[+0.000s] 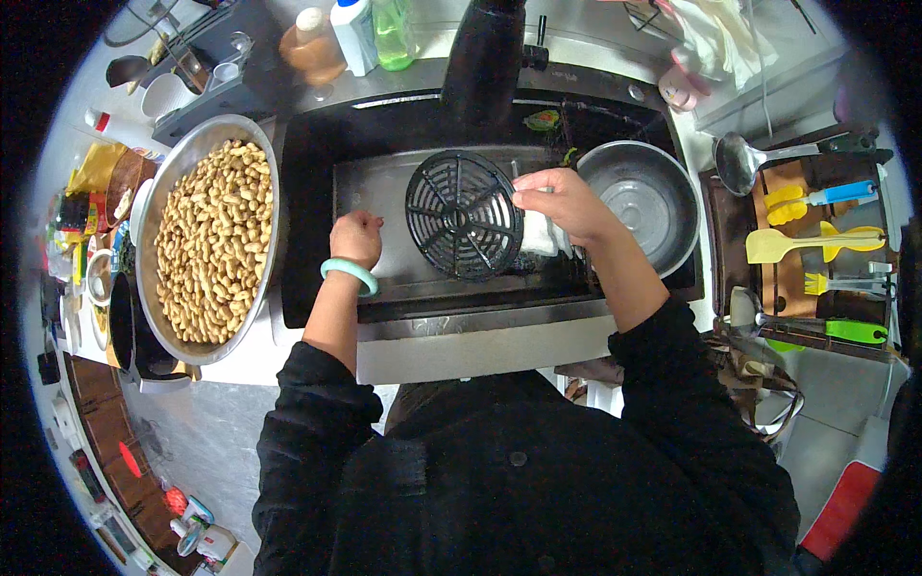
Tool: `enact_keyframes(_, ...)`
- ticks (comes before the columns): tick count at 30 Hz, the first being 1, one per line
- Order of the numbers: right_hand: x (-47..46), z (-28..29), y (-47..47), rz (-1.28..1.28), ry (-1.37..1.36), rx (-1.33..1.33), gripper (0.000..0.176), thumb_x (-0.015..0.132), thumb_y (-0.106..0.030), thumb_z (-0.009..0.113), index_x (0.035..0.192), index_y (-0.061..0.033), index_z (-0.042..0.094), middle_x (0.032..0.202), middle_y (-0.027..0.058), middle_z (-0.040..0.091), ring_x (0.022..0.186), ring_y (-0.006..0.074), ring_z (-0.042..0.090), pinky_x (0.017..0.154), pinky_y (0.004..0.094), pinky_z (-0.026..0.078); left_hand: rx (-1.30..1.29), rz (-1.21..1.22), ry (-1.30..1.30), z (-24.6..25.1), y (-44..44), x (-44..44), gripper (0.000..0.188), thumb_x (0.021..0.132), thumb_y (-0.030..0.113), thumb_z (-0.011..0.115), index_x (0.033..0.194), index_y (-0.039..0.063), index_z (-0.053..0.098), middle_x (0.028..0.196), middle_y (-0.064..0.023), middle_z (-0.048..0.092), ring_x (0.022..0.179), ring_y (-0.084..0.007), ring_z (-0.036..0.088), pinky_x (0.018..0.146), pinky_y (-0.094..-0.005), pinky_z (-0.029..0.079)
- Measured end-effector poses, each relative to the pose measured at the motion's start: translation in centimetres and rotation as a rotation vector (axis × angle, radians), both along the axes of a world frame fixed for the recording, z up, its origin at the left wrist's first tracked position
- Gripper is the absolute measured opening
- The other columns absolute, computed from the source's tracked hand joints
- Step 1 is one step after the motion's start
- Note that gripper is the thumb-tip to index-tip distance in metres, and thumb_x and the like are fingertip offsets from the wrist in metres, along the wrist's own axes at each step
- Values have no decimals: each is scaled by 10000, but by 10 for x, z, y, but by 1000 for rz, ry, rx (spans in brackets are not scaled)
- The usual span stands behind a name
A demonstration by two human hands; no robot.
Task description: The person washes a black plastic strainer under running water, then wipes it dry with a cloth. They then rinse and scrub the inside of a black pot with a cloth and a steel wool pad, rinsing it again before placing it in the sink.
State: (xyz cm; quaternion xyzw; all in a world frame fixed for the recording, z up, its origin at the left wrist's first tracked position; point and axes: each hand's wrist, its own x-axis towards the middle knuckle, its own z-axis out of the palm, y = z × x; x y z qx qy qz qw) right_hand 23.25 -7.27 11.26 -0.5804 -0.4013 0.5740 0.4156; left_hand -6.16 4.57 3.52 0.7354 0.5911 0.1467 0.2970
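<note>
My right hand (558, 204) pinches the right rim of a round black slotted rack (461, 205), which is tilted above the black sink (313, 209). Below that hand lies a folded white cloth (537, 234); whether the fingers touch it, I cannot tell. On the rack's left, apart from it, my left hand (356, 236) is curled closed with no object showing in it, and its fingertips are partly hidden. A pale green bangle (350, 271) circles the left wrist. Under both hands is the sink's grey metal bottom (392, 266).
A wide metal basin of unshelled peanuts (216, 245) stands left of the sink, beside a black pot-like container (130, 324). A grey metal bowl (641, 209) sits at the sink's right end. Behind rise a black faucet (484, 65) and a green soap bottle (393, 36). Utensils, including a ladle (738, 164), hang at right.
</note>
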Motion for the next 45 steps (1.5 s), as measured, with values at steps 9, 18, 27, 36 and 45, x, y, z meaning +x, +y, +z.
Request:
enact_keyframes(9, 11, -4, -9, 23, -15, 40, 241, 804, -91, 675, 977, 76, 657, 941, 96, 667, 875, 137, 597, 791, 273, 469, -314, -101, 288, 29, 2, 27, 235, 761, 72, 569, 931, 113, 725, 974, -184, 668, 969, -336, 623, 888, -369, 484)
enact_keyframes(18, 7, -19, 2, 145, -137, 148, 168, 794, -82, 664, 905, 44, 677, 846, 60, 672, 792, 108, 589, 712, 266, 476, -118, -147, 498, -6, -1, 19, 107, 756, 140, 647, 815, 82, 713, 1007, -197, 646, 1002, -354, 603, 896, -390, 486)
enact_keyframes(27, 5, -6, 27, 542, -292, 250, 230, 768, -149, 671, 918, 26, 672, 889, 117, 686, 841, 177, 631, 766, 298, 479, 404, -455, -458, 46, -9, 49, 447, 747, 337, 755, 1041, 19, 643, 971, -192, 654, 866, -340, 642, 784, -381, 501)
enact_keyframes(36, 56, 35, 106, 94, -782, 238, 261, 810, -103, 612, 1060, -34, 648, 1019, 116, 673, 929, 201, 631, 847, 337, 492, -576, -248, -751, 43, -12, 42, 122, 883, 136, 641, 876, 15, 653, 759, -1, 662, 678, -48, 547, 604, -218, 445)
enact_keyframes(45, 107, 33, 184, 271, -1802, 158, 308, 868, -83, 476, 1163, -31, 546, 1150, 147, 614, 981, 357, 621, 795, 449, 512, -894, 154, -1216, 25, -48, 49, 166, 941, 97, 520, 1090, 80, 592, 928, -23, 654, 744, -109, 607, 614, -279, 515)
